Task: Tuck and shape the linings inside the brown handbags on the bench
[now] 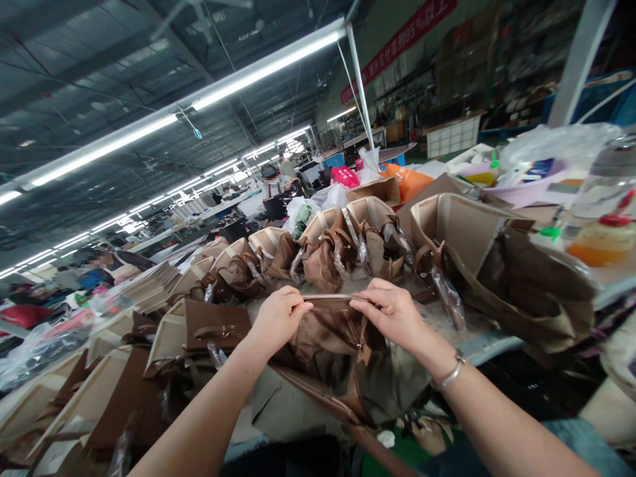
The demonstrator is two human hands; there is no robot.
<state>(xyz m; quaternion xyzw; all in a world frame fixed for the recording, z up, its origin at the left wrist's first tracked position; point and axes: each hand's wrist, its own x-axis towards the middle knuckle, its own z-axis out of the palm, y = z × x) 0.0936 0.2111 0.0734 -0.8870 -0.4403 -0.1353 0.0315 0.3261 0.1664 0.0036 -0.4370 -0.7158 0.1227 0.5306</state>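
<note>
In front of me a brown handbag (318, 341) lies with its lining side showing, and its top edge is stretched between my hands. My left hand (279, 318) pinches that edge between thumb and fingers at the left. At the right, my right hand (390, 311) pinches the same edge; a metal bracelet (452, 372) circles that wrist. A zipper pull and a small leather tab (364, 354) hang on the bag's inner side. Its dark lining (392, 384) spreads below, towards my lap.
Several unfinished brown bags stand in a row behind my hands, among them a large open bag (541, 285) at right. More bags (109, 391) crowd the left. A bottle with orange liquid (603, 242) stands at the right. Co-workers (271, 182) sit farther back.
</note>
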